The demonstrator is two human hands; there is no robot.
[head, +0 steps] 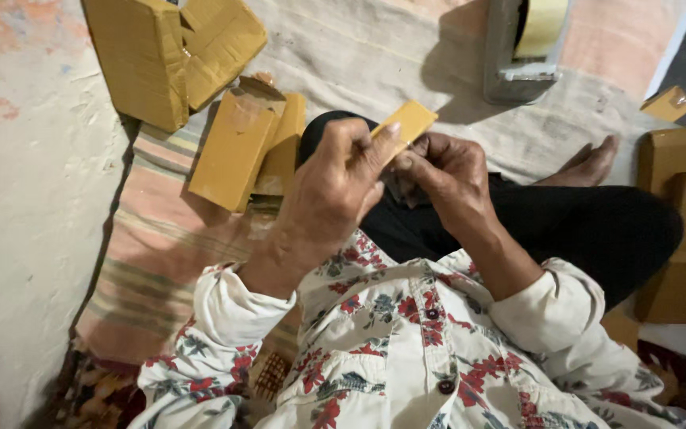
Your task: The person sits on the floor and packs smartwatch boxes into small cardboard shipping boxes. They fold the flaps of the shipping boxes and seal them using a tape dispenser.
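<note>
Person sitting cross-legged on floor mat (160, 262), viewed from above. Left hand (331, 187) pinching flat yellow cardboard piece (408, 123) over lap, fingers clamped on its lower edge. Right hand (446, 171) touching same piece from below, fingers curled; exact grip hidden. Cardboard looking light, stiff, creasable; best gripped along edges. Folded cardboard boxes (240, 147) lying left; tape dispenser (522, 48) standing ahead.

Cardboard boxes (236, 147): roughly eight; tape dispenser (522, 48): one; hands (391, 179): two.
</note>
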